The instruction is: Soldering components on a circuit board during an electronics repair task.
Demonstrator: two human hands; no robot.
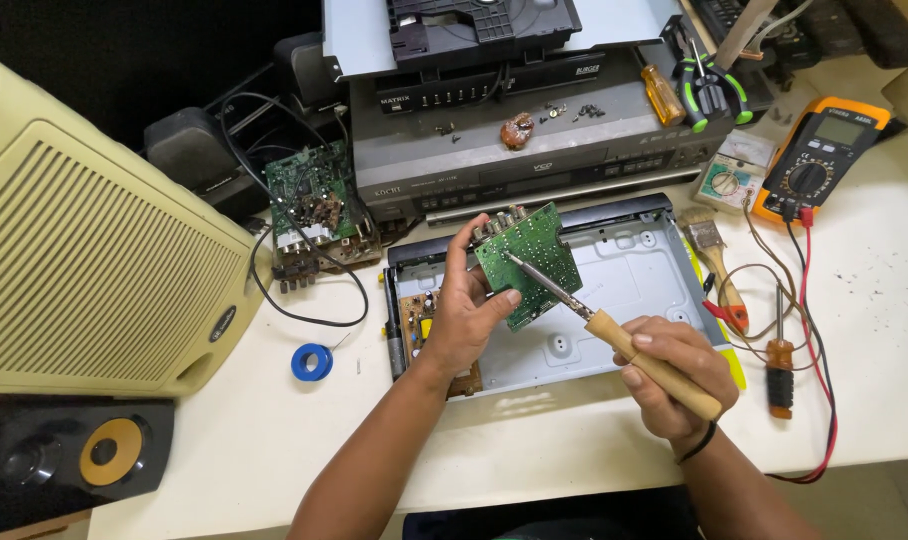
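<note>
Circuit board (pixel 530 262): matt green laminate, dotted with shiny solder. Soldering iron (pixel 614 336): bare metal shaft, smooth pale wooden handle. Open case (pixel 614 300): dull grey sheet metal. Table (pixel 274 440): smooth cream surface. Brush (pixel 716 262): wooden handle.

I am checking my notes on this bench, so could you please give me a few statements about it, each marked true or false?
1. The left hand holds a green circuit board. True.
2. The right hand holds a paintbrush. False: it holds a wooden-handled soldering iron; the brush lies on the table.
3. The iron's tip touches the board. True.
4. The orange multimeter sits left of the speaker. False: it sits far right.
5. A blue roll of tape lies on the table. True.
</note>
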